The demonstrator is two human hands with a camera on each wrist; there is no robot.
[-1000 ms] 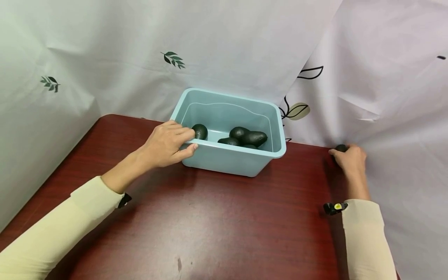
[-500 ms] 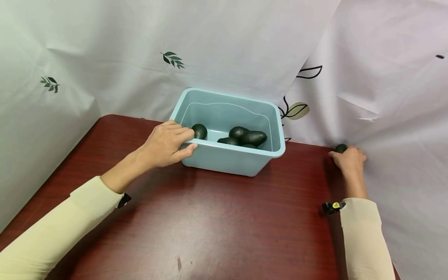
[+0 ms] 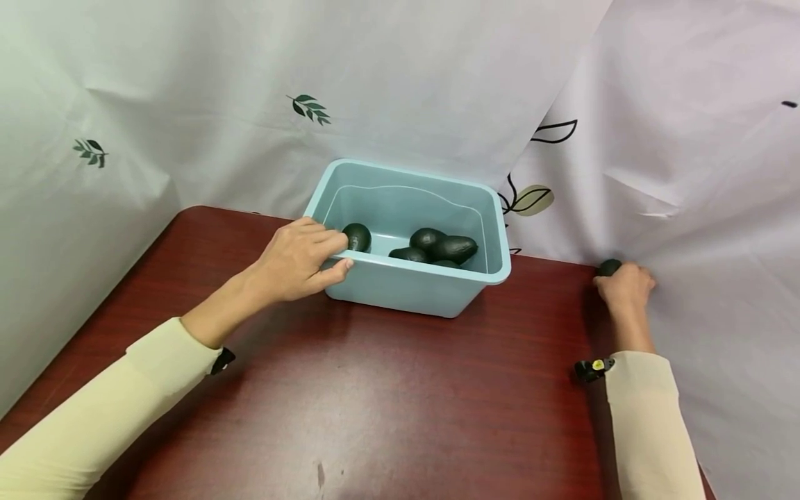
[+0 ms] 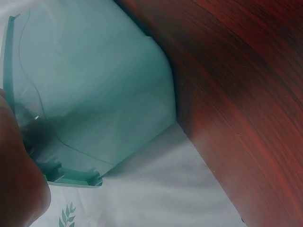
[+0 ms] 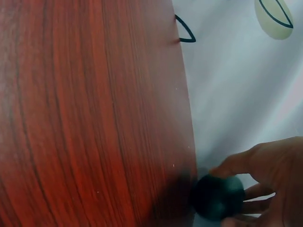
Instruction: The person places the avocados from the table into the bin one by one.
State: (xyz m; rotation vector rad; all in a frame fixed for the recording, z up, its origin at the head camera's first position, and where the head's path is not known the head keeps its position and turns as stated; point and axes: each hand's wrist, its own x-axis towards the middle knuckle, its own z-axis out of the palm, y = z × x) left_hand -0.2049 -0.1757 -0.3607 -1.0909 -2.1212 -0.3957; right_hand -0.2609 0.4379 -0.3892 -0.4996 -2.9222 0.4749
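Note:
A light blue plastic bin (image 3: 400, 288) stands on the table near the back, and several dark green avocados lie in it. One avocado (image 3: 357, 237) is at the bin's left end; another avocado (image 3: 455, 248) lies among those grouped at the right. My left hand (image 3: 300, 258) grips the bin's front rim near its left corner, fingers over the edge and thumb outside. At the table's far right corner, my right hand (image 3: 627, 292) holds a single avocado (image 5: 218, 196) between thumb and fingers, beside the cloth. In the head view the hand hides part of that avocado.
The dark red wood-grain table (image 3: 375, 396) extends in front of the bin and between both arms. White cloth (image 3: 219, 104) with leaf prints hangs behind the table and along both sides, close against my right hand.
My right thumb has drawn in toward the avocado, and the right forearm has shifted slightly left. The left hand and the bin have stayed in place.

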